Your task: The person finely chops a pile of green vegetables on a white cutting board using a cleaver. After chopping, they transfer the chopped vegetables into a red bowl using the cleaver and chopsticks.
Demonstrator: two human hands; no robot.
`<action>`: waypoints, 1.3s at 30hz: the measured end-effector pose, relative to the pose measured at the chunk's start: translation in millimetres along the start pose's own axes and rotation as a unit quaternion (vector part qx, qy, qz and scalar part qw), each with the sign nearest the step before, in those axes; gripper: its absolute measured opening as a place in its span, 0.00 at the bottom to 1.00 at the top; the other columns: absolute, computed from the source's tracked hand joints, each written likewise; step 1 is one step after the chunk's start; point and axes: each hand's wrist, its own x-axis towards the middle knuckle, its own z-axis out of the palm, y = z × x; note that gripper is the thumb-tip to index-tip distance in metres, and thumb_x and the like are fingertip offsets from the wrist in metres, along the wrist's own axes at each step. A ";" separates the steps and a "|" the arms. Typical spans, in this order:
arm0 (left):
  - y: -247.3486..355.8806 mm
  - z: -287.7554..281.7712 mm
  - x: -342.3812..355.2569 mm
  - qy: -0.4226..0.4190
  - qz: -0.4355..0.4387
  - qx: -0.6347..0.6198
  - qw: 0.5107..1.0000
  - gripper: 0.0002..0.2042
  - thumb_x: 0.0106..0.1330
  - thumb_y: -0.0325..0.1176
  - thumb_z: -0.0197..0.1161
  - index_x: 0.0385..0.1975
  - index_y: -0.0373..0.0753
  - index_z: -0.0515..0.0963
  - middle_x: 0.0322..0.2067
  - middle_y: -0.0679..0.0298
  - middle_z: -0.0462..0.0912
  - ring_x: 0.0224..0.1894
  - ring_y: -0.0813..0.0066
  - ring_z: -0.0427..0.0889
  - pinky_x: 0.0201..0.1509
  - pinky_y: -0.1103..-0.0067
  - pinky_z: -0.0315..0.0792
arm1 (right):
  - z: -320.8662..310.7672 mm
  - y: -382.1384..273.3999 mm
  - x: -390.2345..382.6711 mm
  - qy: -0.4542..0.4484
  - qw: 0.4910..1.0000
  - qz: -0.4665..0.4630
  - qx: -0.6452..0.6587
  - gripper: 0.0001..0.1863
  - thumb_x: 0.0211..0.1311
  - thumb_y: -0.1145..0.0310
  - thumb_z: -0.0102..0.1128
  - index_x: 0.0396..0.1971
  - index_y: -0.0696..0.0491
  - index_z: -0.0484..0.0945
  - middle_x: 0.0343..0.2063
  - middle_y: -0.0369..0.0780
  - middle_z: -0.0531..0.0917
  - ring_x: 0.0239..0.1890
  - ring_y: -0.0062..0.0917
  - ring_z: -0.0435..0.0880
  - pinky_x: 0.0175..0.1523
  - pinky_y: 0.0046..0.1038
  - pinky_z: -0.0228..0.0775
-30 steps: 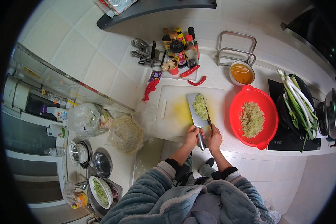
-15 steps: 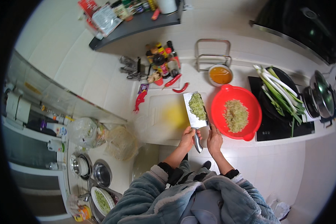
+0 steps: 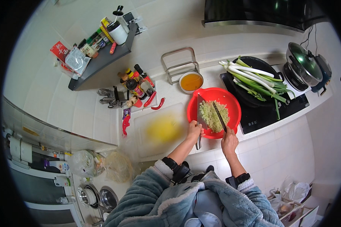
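My left hand [image 3: 194, 131] is closed round the metal handle of a cleaver [image 3: 201, 111], whose blade is tipped on edge over the left part of a red basin [image 3: 235, 108]. In my right hand [image 3: 229, 141] is a pair of dark chopsticks [image 3: 218, 113], their tips reaching into the basin. Pale green chopped vegetable [image 3: 215, 124] lies heaped there, between the blade and the chopsticks. To the left is a white cutting board [image 3: 142, 142] with a blurred yellow patch on it.
A bowl of orange-yellow liquid [image 3: 191, 81] stands behind the basin. Leeks [image 3: 254, 77] lie across a black pan [image 3: 278, 73] on the black cooktop [image 3: 255, 123] at right. Red chilies [image 3: 158, 104] and sauce bottles [image 3: 137, 89] are at the back left, below a dark shelf [image 3: 102, 62].
The cleaver has moved right, from above the board to over the basin, and turned on edge. The chopped vegetable on its blade is now in the basin. The view has also shifted.
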 end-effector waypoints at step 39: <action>-28.8 -222.2 -26.4 -0.071 0.051 -0.138 0.987 0.05 0.70 0.33 0.50 0.38 0.38 0.70 0.30 0.62 0.76 0.27 0.75 0.75 0.33 0.76 0.76 | 27.3 6.8 -15.2 -0.063 0.952 0.049 0.296 0.17 0.65 0.72 0.50 0.52 0.64 0.73 0.41 0.53 0.82 0.42 0.37 0.82 0.49 0.31 0.71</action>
